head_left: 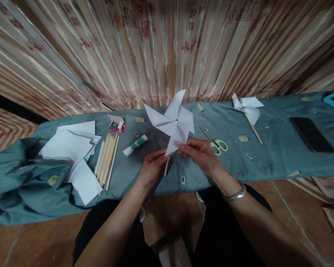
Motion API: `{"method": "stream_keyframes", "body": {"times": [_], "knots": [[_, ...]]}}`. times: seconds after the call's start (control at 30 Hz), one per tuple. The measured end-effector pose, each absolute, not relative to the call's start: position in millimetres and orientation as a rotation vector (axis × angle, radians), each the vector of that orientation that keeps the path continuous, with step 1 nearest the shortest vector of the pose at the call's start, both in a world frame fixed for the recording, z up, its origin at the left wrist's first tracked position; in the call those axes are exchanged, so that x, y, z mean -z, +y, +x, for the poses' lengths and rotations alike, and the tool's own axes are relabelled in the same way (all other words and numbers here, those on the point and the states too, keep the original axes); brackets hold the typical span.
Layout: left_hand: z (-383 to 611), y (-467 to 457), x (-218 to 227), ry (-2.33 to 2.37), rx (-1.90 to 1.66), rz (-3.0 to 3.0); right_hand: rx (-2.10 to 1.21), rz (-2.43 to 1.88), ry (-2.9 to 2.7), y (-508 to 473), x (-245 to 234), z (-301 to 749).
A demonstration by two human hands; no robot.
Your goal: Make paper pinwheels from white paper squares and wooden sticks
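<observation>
A white paper pinwheel [171, 124] with a shiny pin at its centre is held up above the cloth, its blades facing me. My left hand [153, 165] is closed at the tip of its lowest blade, beside the wooden stick [167, 167] that shows below. From the other side, my right hand [198, 152] pinches the edge of the same blade between thumb and fingers. Most of the stick is hidden behind the paper. Green-handled scissors [217, 145] lie just beyond my right hand, and a glue stick [135, 145] lies beyond my left.
On the blue-green cloth [278, 163], white paper sheets [69, 146], several wooden sticks [108, 155] and an open box of pins [117, 124] lie left. Another pinwheel [247, 109] and a phone [311, 134] are right. A curtain [167, 48] hangs close behind.
</observation>
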State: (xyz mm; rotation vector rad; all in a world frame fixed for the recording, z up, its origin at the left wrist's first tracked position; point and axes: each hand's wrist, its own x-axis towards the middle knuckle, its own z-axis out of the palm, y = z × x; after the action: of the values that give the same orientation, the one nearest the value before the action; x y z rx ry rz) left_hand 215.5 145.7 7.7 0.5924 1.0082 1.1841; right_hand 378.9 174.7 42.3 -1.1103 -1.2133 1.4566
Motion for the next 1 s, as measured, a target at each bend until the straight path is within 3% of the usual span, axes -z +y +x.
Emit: {"method": "stream_keyframes", "body": {"times": [0.83,1.0], "knots": [[216.1,146.4,-14.2,0.974,-1.209,0.569,-1.464,-1.159,-1.262,173.2,-41.8,369.3],[213.4,147.0,-13.9,1.008,-1.217,0.525,-1.264,-1.217,-1.307,179.5,-48.2,390.3]]}}
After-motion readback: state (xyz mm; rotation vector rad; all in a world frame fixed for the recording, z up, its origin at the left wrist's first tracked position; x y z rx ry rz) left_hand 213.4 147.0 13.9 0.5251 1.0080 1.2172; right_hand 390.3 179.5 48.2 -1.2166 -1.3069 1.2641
